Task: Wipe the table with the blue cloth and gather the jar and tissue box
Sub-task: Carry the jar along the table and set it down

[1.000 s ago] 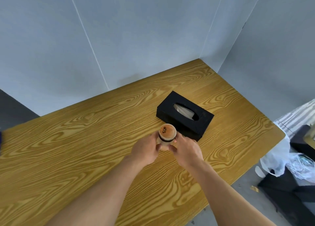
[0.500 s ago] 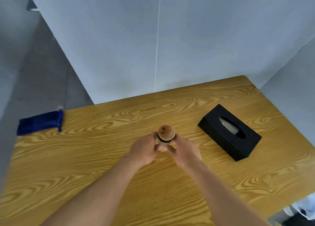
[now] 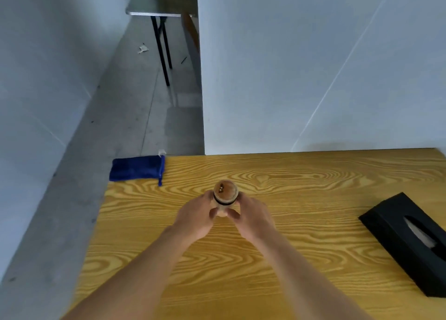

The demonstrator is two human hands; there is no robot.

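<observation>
From the head view, I have the jar [image 3: 225, 195] cupped between my left hand [image 3: 196, 219] and right hand [image 3: 253, 219], fingers closed round its lower body over the table [image 3: 289, 259]. It looks rigid, smooth and probably breakable, so I'd grip below the dark band. The cloth [image 3: 136, 167] lies at the far-left corner, the box [image 3: 410, 242] well right.
</observation>
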